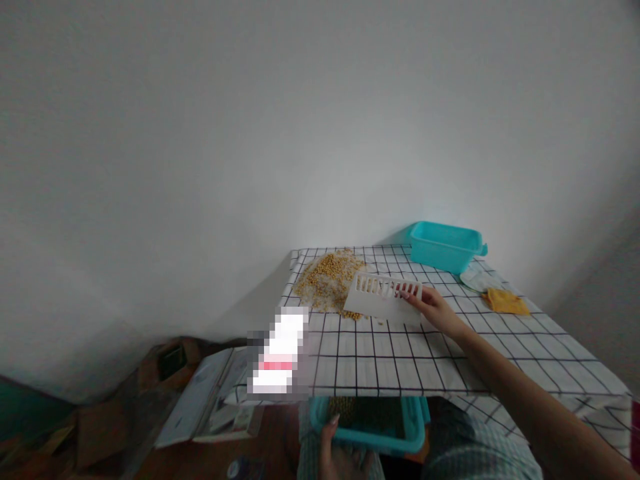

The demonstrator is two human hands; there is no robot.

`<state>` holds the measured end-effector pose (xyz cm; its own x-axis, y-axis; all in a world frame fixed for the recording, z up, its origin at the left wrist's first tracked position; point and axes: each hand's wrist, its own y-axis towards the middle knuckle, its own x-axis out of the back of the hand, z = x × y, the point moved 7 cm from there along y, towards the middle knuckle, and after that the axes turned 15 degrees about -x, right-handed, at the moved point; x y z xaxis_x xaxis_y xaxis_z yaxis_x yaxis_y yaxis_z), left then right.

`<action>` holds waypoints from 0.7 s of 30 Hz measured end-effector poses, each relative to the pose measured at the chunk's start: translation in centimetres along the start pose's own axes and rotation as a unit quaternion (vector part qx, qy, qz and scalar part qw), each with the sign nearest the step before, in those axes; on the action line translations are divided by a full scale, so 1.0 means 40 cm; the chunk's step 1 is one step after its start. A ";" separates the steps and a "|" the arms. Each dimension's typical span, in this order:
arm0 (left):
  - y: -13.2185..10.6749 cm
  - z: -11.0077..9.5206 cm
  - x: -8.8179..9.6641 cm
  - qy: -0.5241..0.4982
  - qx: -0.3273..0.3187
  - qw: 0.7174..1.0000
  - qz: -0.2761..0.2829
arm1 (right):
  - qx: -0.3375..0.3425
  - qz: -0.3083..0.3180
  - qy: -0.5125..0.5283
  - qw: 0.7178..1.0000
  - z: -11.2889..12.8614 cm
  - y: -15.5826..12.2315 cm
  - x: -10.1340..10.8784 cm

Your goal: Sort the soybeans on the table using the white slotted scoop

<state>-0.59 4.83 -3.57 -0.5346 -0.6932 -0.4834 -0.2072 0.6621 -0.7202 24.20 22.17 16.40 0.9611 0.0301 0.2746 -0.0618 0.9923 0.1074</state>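
Below the table edge, at the near end of the scene, the left hand (343, 461) has its thumb hooked over the near rim of a turquoise tub (373, 444), gripping it; its other fingers are mostly hidden under the tub. Just beyond that thumb, inside the tub, lie yellowish beans (343, 407) and a darker layer to their right, too dim to identify.

Farther out, over the checked tablecloth (390, 363), the right hand (434, 311) is closed on the right end of a white slotted board (377, 305), the thumb on the face turned this way and the remaining fingers partly behind it. The board extends leftward from those fingers and stands tilted; whether its lower edge meets the cloth I cannot tell.

Left of the right fingers, past the board's far end, spreads a heap of yellow beans mixed with whitish bits (327, 275); a few stray beans lie just beside the board's lower left corner. As a judgement, the work looks only partly done: some beans are in the tub, while the broad heap is left on the cloth.

Right of the right fingers, well apart, lie a yellow cloth (506, 301) and a pale folded piece (479, 279). Beyond them stands a second turquoise tub (434, 255), near the wall (320, 133).
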 end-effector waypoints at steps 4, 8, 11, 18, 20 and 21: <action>-0.005 0.002 0.000 -0.009 0.028 1.000 -0.009 | -0.008 -0.014 0.024 1.000 -0.007 0.006 0.006; -0.004 0.001 -0.003 -0.021 0.021 1.000 -0.004 | -0.008 -0.035 0.035 0.999 -0.012 0.009 0.014; -0.003 0.015 0.001 -0.007 0.016 1.000 -0.011 | -0.013 -0.035 0.047 0.998 -0.011 0.007 0.020; -0.005 0.083 -0.012 0.021 0.040 0.999 0.006 | -0.030 -0.132 0.071 0.988 -0.016 -0.035 0.119; -0.006 0.095 -0.020 0.014 0.044 0.999 0.011 | -0.051 -0.170 0.043 0.983 -0.030 -0.078 0.157; -0.007 0.098 -0.025 0.013 0.044 0.999 0.015 | -0.057 -0.191 0.021 0.980 -0.037 -0.108 0.174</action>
<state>3.22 4.21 -4.83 -0.5606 -0.6657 -0.4925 -0.1185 0.6531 -0.7479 31.55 18.29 16.42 0.9186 -0.3434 0.1958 0.3328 0.9391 0.0858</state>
